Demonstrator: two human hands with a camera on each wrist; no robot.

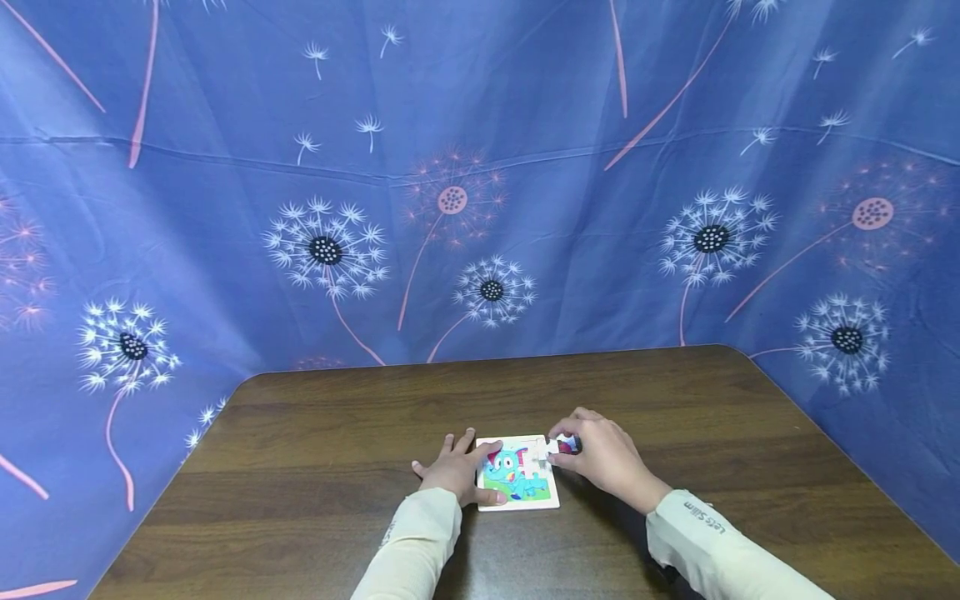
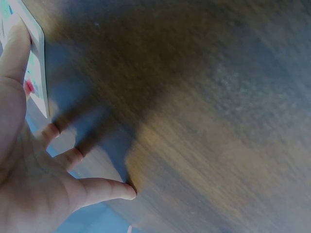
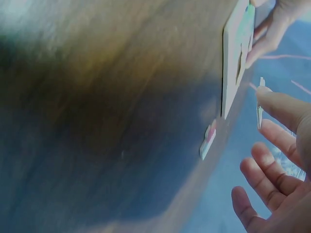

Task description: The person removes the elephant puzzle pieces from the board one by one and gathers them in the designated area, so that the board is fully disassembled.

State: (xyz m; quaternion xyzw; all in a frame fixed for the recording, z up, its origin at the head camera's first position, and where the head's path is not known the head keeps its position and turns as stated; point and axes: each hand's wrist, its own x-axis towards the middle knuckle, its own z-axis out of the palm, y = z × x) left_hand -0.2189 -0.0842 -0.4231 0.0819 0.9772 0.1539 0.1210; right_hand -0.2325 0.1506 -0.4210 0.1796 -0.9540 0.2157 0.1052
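A square jigsaw puzzle board (image 1: 536,505) with a pale rim lies on the table, showing a blue cartoon elephant. Part of its upper right is bare of picture. My left hand (image 1: 448,477) is spread at the board's left edge, its thumb resting on the lower left corner and another finger touching the upper left. In the right wrist view, my right hand (image 3: 286,160) pinches a thin puzzle piece (image 3: 259,110) edge-on between thumb and index finger, above the board's right side. A second colourful puzzle piece (image 3: 209,140) lies on the table beside the board, partly behind the right hand in the head view.
The brown wooden table (image 1: 337,433) extends around the board on every side. Behind it hangs a blue cloth (image 1: 570,217) with a dandelion print, reaching down to the table's far edge.
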